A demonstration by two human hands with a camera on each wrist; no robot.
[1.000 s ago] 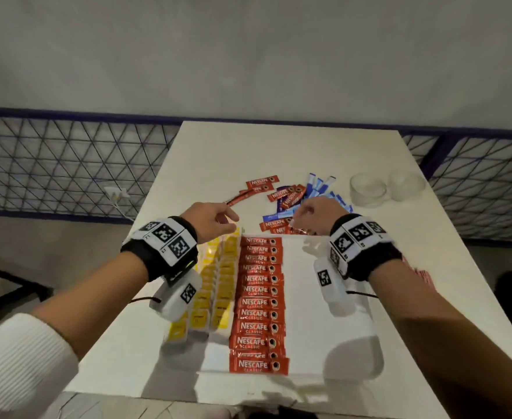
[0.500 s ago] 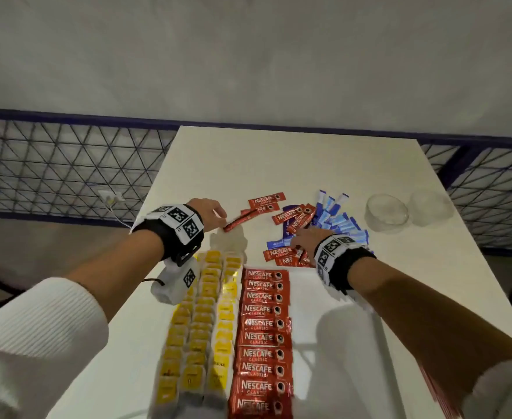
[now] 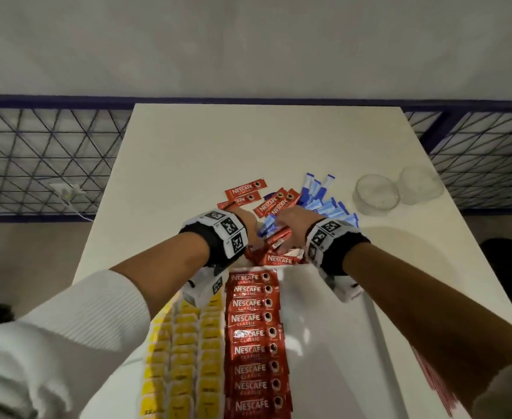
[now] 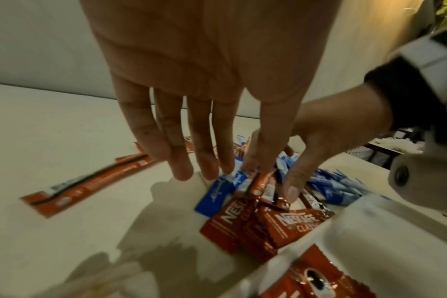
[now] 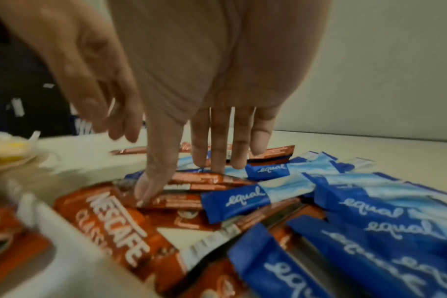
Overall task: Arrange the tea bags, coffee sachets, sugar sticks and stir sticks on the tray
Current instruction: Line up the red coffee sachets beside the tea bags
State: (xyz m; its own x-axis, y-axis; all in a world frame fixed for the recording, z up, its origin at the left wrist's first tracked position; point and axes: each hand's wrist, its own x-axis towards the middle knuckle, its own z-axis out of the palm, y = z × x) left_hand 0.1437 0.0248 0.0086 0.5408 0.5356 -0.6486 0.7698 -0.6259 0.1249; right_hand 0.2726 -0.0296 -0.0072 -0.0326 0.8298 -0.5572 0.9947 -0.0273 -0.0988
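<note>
Now both hands reach into the heap of red Nescafe sachets (image 5: 107, 217) and blue Equal sticks (image 5: 385, 209). Left hand (image 4: 204, 84) hangs with straight fingers, holding nothing. Right hand (image 5: 217, 70) has its fingers straight too, thumb tip pressing a red sachet (image 5: 179, 199).

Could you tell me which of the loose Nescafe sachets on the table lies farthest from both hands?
The topmost red sachet, face up at the pile's far left edge, beyond the left hand and right hand.

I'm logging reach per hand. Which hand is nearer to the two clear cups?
Right. The right hand is over the sachet pile, on the side toward the clear cups; the left hand is further away, beyond it.
</note>
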